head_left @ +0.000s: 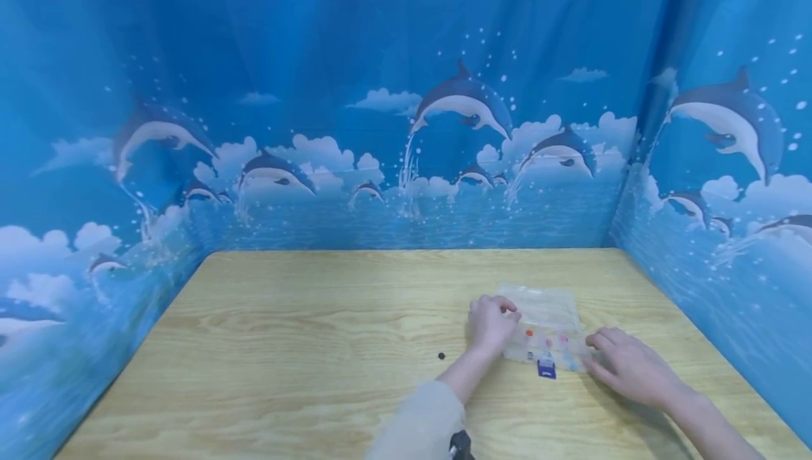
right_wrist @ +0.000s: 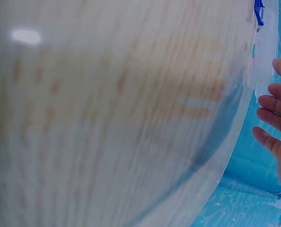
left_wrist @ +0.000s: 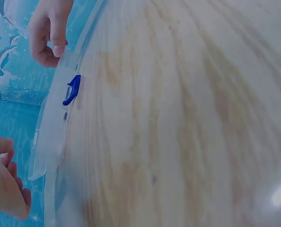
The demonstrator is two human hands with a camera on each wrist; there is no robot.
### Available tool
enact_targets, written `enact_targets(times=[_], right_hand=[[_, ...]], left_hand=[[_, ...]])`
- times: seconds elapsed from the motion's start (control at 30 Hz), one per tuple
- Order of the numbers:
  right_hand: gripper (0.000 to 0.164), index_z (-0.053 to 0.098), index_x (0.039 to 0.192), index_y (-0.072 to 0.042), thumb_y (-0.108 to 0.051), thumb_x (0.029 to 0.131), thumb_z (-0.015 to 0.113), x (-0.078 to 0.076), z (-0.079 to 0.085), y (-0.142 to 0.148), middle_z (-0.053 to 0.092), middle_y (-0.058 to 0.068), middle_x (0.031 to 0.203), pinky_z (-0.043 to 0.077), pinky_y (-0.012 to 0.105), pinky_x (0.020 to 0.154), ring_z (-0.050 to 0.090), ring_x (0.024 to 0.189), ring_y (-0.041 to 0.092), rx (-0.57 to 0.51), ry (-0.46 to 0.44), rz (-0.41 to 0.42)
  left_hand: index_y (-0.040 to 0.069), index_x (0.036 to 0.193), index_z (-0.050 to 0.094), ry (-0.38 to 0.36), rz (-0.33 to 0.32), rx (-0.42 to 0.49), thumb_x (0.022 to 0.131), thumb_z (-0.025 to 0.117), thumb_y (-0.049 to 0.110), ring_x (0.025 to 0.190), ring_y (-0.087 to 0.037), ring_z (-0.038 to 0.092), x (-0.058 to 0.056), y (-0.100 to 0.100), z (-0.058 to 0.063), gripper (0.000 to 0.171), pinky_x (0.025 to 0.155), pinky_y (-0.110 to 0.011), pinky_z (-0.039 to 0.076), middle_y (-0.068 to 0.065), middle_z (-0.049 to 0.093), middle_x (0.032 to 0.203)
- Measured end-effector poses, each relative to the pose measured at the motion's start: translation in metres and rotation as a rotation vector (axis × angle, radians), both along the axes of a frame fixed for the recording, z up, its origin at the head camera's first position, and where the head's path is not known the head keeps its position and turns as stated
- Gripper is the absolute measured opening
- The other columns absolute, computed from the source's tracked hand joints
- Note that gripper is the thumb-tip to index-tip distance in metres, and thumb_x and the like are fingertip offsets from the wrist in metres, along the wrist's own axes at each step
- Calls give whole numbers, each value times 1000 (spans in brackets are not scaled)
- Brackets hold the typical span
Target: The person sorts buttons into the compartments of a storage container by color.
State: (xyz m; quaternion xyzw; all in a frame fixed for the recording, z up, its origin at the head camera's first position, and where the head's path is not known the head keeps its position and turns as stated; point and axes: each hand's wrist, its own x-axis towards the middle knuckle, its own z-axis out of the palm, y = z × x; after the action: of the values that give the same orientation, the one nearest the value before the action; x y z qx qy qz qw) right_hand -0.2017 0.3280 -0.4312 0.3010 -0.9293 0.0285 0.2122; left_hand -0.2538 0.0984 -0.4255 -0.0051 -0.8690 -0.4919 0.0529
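A clear plastic compartment box (head_left: 517,354) lies on the table at the right, its lid (head_left: 542,305) folded back behind it. Small orange, pink and dark pieces sit in its compartments. A blue clip-like part (head_left: 546,368) stands out at the front edge; the left wrist view shows this blue part (left_wrist: 73,90) too. Over the box's left side, my left hand (head_left: 491,325) pinches a small dark round piece (head_left: 504,310), mostly hidden by the fingers. My right hand (head_left: 631,368) is beside the box's right edge, fingers loosely extended; whether they touch it I cannot tell.
Another small dark round piece (head_left: 441,356) lies on the wooden table (head_left: 285,347), left of the box. Blue dolphin-print curtains (head_left: 355,129) hang behind the table and along both sides.
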Motion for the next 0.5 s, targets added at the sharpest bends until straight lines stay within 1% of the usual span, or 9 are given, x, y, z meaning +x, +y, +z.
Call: enact_targets(times=[0.17,0.4,0.5], right_hand=[[32,63,94,-3,-22,72,75,0,0,1,60,6,90,49,43,71,58,82,24,-7,6,-3],[30,63,92,-4,-21,70,75,0,0,1,59,4,87,49,41,69,57,79,22,0,29,21],[31,63,92,-4,-21,70,76,-1,0,1,59,4,87,49,41,69,57,78,22,0,32,26]], left_hand=[[15,79,68,31,-44,66,78,71,17,76,-9,41,-3,-16,3,4,67,-26,36,8,46,75],[10,78,67,60,-112,102,81,69,13,70,-8,42,-3,-41,9,4,61,-22,37,6,47,70],[6,80,67,46,-140,173,81,68,10,66,-7,44,0,-52,13,4,58,-21,39,5,49,69]])
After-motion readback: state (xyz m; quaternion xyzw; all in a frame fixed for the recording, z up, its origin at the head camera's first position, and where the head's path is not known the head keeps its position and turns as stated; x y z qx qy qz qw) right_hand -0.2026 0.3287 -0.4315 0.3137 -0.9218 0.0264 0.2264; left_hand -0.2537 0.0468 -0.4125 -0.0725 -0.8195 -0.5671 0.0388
